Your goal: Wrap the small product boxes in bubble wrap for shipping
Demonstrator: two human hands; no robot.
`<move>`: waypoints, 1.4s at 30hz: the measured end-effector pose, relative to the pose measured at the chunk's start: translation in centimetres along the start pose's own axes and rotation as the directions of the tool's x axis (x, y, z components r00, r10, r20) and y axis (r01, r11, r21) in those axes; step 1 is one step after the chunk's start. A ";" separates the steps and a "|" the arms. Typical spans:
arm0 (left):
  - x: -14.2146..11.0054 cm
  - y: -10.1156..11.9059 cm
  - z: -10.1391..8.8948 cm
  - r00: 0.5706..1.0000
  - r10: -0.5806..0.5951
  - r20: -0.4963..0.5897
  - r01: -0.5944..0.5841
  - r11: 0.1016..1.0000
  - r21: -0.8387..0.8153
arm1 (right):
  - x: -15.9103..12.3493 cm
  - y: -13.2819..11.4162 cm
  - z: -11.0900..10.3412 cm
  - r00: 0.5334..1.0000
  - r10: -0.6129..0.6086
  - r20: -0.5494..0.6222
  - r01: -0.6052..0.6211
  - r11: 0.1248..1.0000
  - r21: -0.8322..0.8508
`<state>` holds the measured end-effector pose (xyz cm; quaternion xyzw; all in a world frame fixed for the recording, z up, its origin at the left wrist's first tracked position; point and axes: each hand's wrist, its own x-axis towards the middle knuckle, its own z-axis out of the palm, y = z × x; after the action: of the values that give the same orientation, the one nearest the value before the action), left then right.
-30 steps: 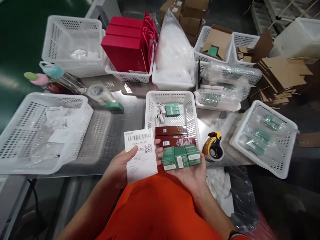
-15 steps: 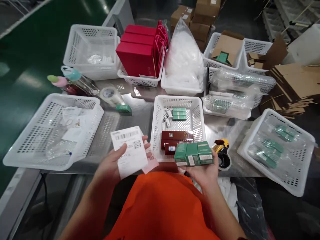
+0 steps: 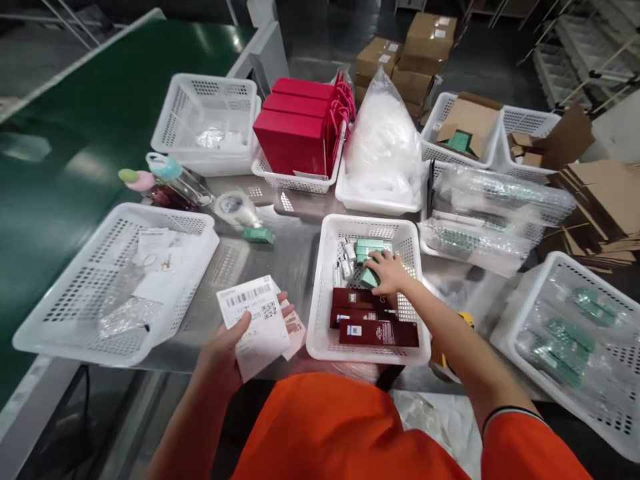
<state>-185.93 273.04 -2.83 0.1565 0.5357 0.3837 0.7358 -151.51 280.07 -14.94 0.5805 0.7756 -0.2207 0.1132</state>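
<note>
My left hand (image 3: 227, 343) grips a white printed slip (image 3: 254, 321) with a barcode and QR code, a pinkish slip tucked behind it, above the metal table's near edge. My right hand (image 3: 387, 273) reaches into the middle white basket (image 3: 320, 303), fingers closed over small green boxes (image 3: 369, 248) at its far end. Dark red long boxes (image 3: 373, 323) lie at the basket's near end, with small white vials (image 3: 345, 263) beside the green boxes.
A white basket of papers and bags (image 3: 60, 313) sits at left. Red gift boxes (image 3: 295, 130), a plastic bag (image 3: 383, 137), bubble-wrapped packs (image 3: 480, 213) and more baskets line the back. A basket of wrapped green boxes (image 3: 570, 327) is at right. Tape roll (image 3: 235, 205), bottles (image 3: 165, 177).
My right hand carried the three green boxes from in front of my chest forward into the middle basket. My left hand stayed put with the slip. The camera view tilted up.
</note>
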 end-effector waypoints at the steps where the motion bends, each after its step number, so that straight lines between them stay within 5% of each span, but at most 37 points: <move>1: 0.4 0.1 -0.2 1.000 -0.007 0.006 0.007 1.000 0.005 | 0.8 0.1 0.1 0.998 -0.003 0.060 0.003 1.000 -0.007; 10: 2.8 0.2 -1.1 0.999 -0.008 -0.051 0.009 1.000 0.006 | 3.0 -0.1 1.2 0.939 -0.156 0.306 0.114 0.982 0.151; 18: 3.0 0.3 0.6 0.996 -0.053 -0.076 0.055 0.998 0.025 | 3.5 1.0 2.4 0.919 -0.098 0.382 -0.019 0.956 0.291; 25: 3.2 0.0 0.0 0.996 -0.054 -0.074 0.055 0.998 0.010 | 3.3 1.1 2.3 0.890 -0.150 0.430 0.013 0.952 0.304; 28: 3.2 0.0 -0.4 0.992 -0.082 -0.091 0.083 0.997 0.010 | 3.7 2.0 1.8 0.940 -0.165 0.298 0.006 0.882 0.471; 30: 3.3 0.1 -0.6 0.989 -0.099 -0.107 0.100 0.995 0.004 | 4.5 2.8 1.2 0.996 -0.029 0.079 -0.023 0.809 0.587; 33: 3.6 0.0 -0.8 0.986 -0.115 -0.117 0.115 0.993 -0.009 | 6.4 3.5 0.3 0.964 0.224 -0.141 -0.113 0.829 0.547; 37: 4.1 0.0 -0.9 0.983 -0.141 -0.119 0.145 0.989 0.025 | 8.9 2.8 0.4 0.965 0.227 -0.135 -0.189 0.950 0.249; 42: 4.5 0.0 -1.1 0.975 -0.160 -0.151 0.163 0.987 0.002 | 10.6 0.8 2.1 0.959 0.249 -0.135 -0.247 0.969 0.030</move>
<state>-186.31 276.17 -6.25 0.0884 0.6033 0.3295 0.7209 -154.08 288.28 -21.58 0.6877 0.7012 -0.1690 0.0823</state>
